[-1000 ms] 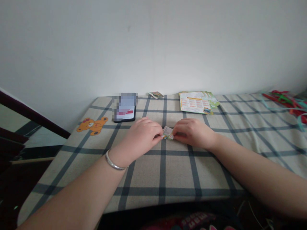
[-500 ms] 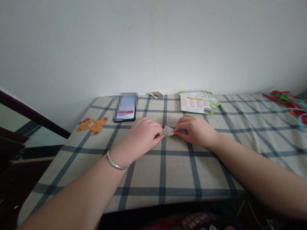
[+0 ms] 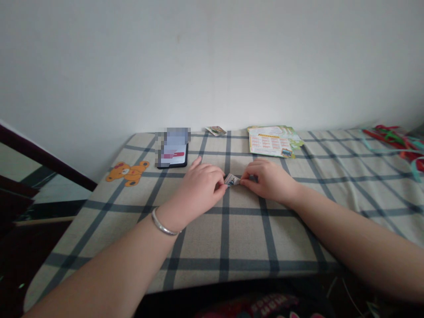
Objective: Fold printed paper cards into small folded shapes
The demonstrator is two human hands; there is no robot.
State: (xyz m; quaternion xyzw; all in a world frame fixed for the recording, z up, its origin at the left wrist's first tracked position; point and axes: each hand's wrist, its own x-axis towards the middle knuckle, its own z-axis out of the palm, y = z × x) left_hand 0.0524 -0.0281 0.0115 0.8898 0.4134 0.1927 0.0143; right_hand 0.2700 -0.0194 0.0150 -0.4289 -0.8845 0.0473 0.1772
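Note:
A small piece of folded printed paper point(image 3: 232, 180) is stretched between my two hands, just above the checked tablecloth. My left hand point(image 3: 204, 184), with a silver bangle at its wrist, pinches the paper's left end between thumb and fingers, and its little finger sticks up. At the right end, the thumb and fingertips of my right hand point(image 3: 266, 179) are closed on the same paper. The fingers cover both ends, so the full folded shape is hidden.
A phone point(image 3: 174, 150) lies behind my left hand. Near the wall sit another folded paper piece point(image 3: 216, 130) and a stack of printed sheets point(image 3: 270, 143). A teddy bear picture point(image 3: 128, 173) is at left; tangled ribbons point(image 3: 397, 141) lie far right on the tablecloth point(image 3: 248, 238).
The paper has turned or folded in my fingers: it looks narrower and a dark printed patch now shows. My left hand has shifted slightly right and its little finger has lifted.

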